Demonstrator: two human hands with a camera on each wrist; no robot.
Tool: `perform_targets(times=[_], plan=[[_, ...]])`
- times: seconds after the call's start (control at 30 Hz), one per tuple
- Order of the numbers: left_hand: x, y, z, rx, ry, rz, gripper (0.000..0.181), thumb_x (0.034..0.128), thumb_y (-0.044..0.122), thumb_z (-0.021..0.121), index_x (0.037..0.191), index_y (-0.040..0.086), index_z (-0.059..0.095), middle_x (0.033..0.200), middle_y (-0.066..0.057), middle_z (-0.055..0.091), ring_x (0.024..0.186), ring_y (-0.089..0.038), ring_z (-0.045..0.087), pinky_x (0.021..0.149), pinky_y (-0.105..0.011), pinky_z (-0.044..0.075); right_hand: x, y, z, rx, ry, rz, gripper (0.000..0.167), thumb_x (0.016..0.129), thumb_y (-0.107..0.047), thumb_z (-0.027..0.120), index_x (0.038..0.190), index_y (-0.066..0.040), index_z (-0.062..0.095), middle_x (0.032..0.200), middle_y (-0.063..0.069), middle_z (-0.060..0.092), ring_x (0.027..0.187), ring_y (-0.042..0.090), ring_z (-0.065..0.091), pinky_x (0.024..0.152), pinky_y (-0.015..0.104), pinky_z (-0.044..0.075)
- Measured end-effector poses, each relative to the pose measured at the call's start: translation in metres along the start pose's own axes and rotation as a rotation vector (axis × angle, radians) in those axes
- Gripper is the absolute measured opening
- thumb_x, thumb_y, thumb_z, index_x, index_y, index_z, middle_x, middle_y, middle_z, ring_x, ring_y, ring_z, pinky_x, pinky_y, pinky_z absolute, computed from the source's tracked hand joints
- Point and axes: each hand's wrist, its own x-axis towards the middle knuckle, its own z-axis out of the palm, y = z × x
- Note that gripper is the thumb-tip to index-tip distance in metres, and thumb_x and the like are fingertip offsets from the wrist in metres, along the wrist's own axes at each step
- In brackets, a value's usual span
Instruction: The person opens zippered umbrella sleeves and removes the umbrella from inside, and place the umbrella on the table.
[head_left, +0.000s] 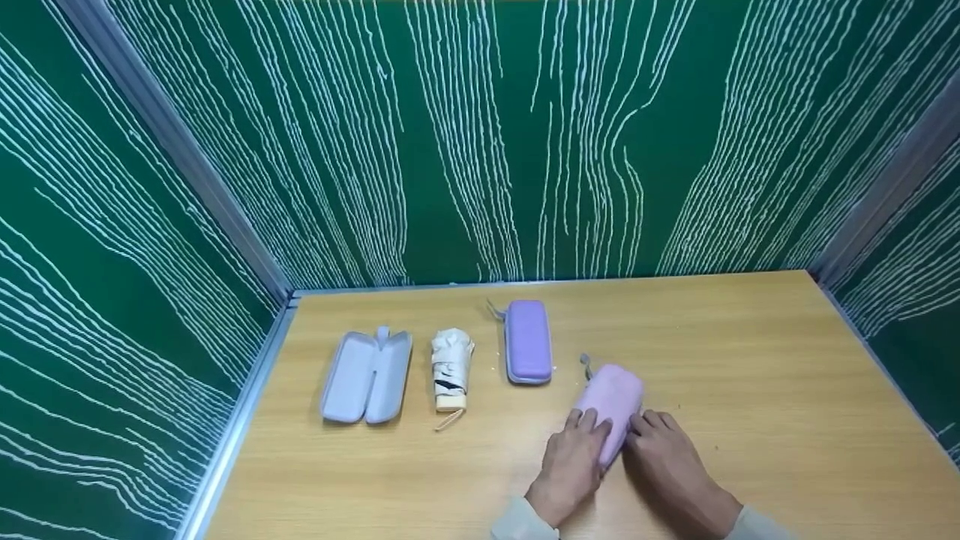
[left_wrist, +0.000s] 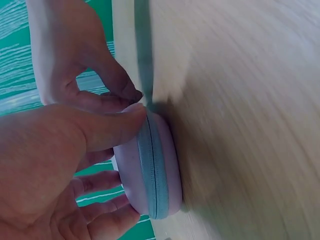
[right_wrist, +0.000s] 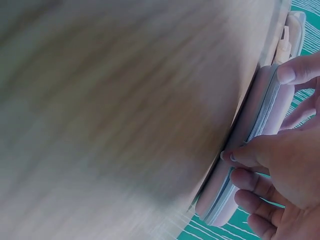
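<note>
A closed pink case (head_left: 619, 390) lies tilted on the table, its looped strap at the far end. My left hand (head_left: 570, 465) grips its near end; in the left wrist view the thumb lies by the grey-blue zipper (left_wrist: 154, 170). On the case's right side is my right hand (head_left: 675, 461). Seen in the right wrist view, that hand (right_wrist: 295, 160) has thumb and forefinger pinched together at the zipper edge of the case (right_wrist: 275, 112). Whatever sits between those fingertips is hidden.
A purple case (head_left: 529, 341) lies beyond the pink one. Left of it are a folded cream umbrella (head_left: 451, 360) with a wrist loop and an opened pale lilac case (head_left: 351, 379). Green walls with white lines border the wooden table (head_left: 750, 360).
</note>
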Motion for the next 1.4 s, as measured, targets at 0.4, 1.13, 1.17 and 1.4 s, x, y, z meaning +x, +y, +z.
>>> perform_targets(times=[0.4,1.13,1.17,1.4], plan=[[0.004,0.014,0.006,0.050,0.075,-0.092,0.063,0.0812,0.045,0.089,0.137,0.027,0.068,0.128,0.004,0.063,0.115,-0.013,0.061,0.063,-0.022,0.057,0.001,-0.003,-0.004,0.013,-0.041,0.007,0.025,0.062,0.006,0.085,0.085,-0.003,0.078,0.084,0.007,0.061,0.078,0.028,0.055,0.073,0.044,0.051],[0.014,0.033,0.013,0.138,0.109,-0.227,0.066,0.0755,0.046,0.092,0.135,0.026,0.070,0.123,0.003,0.063,0.116,-0.016,0.062,0.065,-0.019,0.058,-0.004,-0.009,-0.003,0.050,0.012,-0.002,0.016,0.061,0.005,0.081,0.068,-0.005,0.071,0.075,0.005,0.057,0.073,0.026,0.053,0.071,0.042,0.049],[0.015,0.033,0.013,0.148,0.120,-0.230,0.066,0.0745,0.046,0.093,0.134,0.026,0.070,0.122,0.003,0.063,0.115,-0.016,0.062,0.065,-0.018,0.058,-0.004,-0.009,-0.002,0.047,0.015,-0.002,0.015,0.061,0.004,0.081,0.067,-0.005,0.071,0.075,0.004,0.057,0.073,0.026,0.053,0.072,0.042,0.049],[0.017,0.037,0.016,0.213,0.161,-0.246,0.066,0.0728,0.044,0.093,0.132,0.026,0.070,0.122,0.001,0.063,0.112,-0.017,0.061,0.065,-0.016,0.057,-0.005,-0.008,-0.002,0.041,0.019,-0.004,0.018,0.059,0.002,0.084,0.068,-0.007,0.071,0.075,0.003,0.057,0.072,0.024,0.051,0.069,0.040,0.047]])
